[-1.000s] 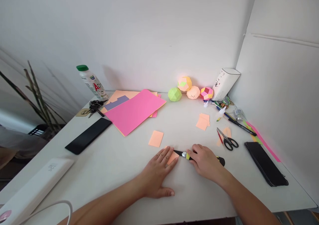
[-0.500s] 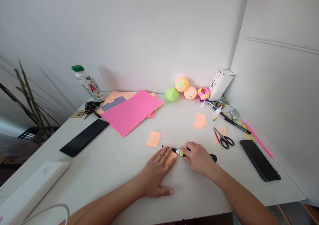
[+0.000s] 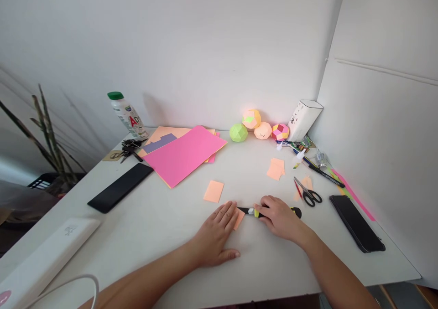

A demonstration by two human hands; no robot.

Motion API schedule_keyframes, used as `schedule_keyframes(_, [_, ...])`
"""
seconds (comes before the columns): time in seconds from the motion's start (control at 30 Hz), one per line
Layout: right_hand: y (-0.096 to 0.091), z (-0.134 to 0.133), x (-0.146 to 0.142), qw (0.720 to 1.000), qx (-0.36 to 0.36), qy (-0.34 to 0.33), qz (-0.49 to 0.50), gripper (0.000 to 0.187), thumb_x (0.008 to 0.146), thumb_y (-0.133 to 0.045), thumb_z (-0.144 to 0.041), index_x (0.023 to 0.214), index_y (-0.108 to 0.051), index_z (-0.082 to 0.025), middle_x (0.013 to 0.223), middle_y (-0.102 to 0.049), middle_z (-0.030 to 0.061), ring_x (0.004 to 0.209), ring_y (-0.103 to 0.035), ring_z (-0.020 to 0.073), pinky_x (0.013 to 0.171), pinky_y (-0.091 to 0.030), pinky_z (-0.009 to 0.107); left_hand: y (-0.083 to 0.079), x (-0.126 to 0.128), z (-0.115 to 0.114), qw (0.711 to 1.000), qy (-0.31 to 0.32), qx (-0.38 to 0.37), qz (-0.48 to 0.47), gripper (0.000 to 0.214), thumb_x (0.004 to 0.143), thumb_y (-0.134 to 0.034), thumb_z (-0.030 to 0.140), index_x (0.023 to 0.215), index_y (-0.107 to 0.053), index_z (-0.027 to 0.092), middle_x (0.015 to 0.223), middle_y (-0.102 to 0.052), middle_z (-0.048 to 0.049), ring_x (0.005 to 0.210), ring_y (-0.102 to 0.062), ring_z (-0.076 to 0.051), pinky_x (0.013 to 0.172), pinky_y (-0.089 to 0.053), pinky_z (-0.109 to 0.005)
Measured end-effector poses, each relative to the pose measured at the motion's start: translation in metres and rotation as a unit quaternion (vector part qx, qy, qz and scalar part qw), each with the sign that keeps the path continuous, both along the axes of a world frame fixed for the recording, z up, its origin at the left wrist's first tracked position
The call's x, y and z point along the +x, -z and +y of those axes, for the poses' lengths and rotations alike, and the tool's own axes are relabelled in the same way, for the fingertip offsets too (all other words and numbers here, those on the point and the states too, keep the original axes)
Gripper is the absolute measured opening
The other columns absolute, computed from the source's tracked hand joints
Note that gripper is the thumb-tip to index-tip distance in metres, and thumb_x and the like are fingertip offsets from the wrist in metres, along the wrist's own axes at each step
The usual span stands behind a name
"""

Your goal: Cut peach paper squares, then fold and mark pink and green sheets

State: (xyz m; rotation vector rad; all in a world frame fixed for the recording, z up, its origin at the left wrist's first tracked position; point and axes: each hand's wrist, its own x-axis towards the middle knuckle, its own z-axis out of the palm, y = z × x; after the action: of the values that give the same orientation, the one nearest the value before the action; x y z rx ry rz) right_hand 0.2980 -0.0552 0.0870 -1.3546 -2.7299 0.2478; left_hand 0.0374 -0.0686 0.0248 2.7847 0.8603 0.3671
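Observation:
My left hand (image 3: pixel 215 234) lies flat on the table with its fingers together and thumb out, pressing on a small peach paper piece (image 3: pixel 238 218). Most of that paper is hidden under the fingers. In my right hand (image 3: pixel 278 215) is a black and yellow utility knife (image 3: pixel 256 212), held low along the tabletop. Its dark blade points left and touches or nearly touches the paper's upper edge by my left fingertips; I cannot see the blade's tip. A peach paper rectangle (image 3: pixel 214 191) rests just beyond my left hand.
Black-handled scissors (image 3: pixel 310 195), a black pouch (image 3: pixel 357 222) and peach pieces (image 3: pixel 275 168) lie to the right. Pink sheets (image 3: pixel 185 156), a black slab (image 3: pixel 119 188), a bottle (image 3: pixel 130 117) and a white device (image 3: pixel 54 254) are left. Paper balls (image 3: pixel 238 132) line the wall.
The utility knife has slid right with my right hand; its blade tip, earlier showing past my left fingertips, is out of sight. My left hand stays on the paper. The view has shifted slightly.

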Motion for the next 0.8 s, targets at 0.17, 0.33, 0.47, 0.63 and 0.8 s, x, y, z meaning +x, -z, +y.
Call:
schedule_keyframes(0.17, [-0.005, -0.001, 0.011, 0.996, -0.033, -0.028, 0.073, 0.036, 0.084, -0.054, -0.010, 0.118, -0.062, -0.019, 0.095, -0.056, 0.0077, 0.087, -0.054, 0.0197, 0.080, -0.049, 0.036, 0.000, 0.004, 0.003, 0.995, -0.053, -0.003, -0.080, 0.073, 0.092, -0.049, 0.048, 0.149, -0.019, 0.014, 0.150, -0.033, -0.0183, 0.137, -0.033, -0.035, 0.107, -0.036, -0.050])
schedule_keyframes(0.33, [-0.004, -0.003, 0.011, 0.992, -0.027, -0.039, 0.120, 0.036, 0.085, -0.052, -0.011, 0.119, -0.061, -0.020, 0.096, -0.057, 0.0086, 0.087, -0.054, 0.0198, 0.078, -0.050, 0.035, -0.005, 0.005, 0.011, 0.974, -0.117, -0.002, -0.195, 0.037, 0.095, -0.037, 0.018, 0.129, -0.049, 0.021, 0.126, -0.060, -0.0099, 0.115, -0.057, -0.024, 0.092, -0.052, -0.042])
schedule_keyframes(0.47, [-0.002, -0.001, 0.016, 0.996, -0.001, -0.002, 0.092, 0.036, 0.085, -0.052, -0.011, 0.120, -0.061, -0.017, 0.096, -0.058, 0.0093, 0.087, -0.055, 0.0211, 0.078, -0.051, 0.037, -0.011, 0.000, 0.019, 0.956, -0.165, 0.021, -0.241, 0.038, 0.095, -0.033, 0.011, 0.125, -0.050, 0.025, 0.116, -0.064, -0.0064, 0.108, -0.059, -0.021, 0.088, -0.053, -0.041])
schedule_keyframes(0.63, [0.005, 0.005, 0.024, 0.997, 0.012, 0.063, 0.040, 0.036, 0.083, -0.055, -0.011, 0.118, -0.062, -0.016, 0.094, -0.059, 0.0089, 0.089, -0.057, 0.0231, 0.076, -0.052, 0.040, -0.017, -0.003, 0.021, 0.938, -0.188, 0.071, -0.283, 0.041, 0.094, -0.034, 0.008, 0.127, -0.048, 0.028, 0.110, -0.061, -0.0065, 0.093, -0.059, -0.020, 0.076, -0.052, -0.037])
schedule_keyframes(0.8, [0.004, -0.001, 0.011, 0.988, 0.067, 0.068, 0.122, 0.039, 0.086, -0.056, -0.019, 0.125, -0.057, -0.016, 0.104, -0.060, 0.0125, 0.095, -0.056, 0.0249, 0.085, -0.049, 0.046, -0.020, 0.003, 0.011, 0.944, -0.113, 0.131, -0.282, 0.057, 0.089, -0.033, 0.001, 0.133, -0.042, 0.034, 0.113, -0.059, -0.0060, 0.086, -0.055, -0.019, 0.074, -0.049, -0.035])
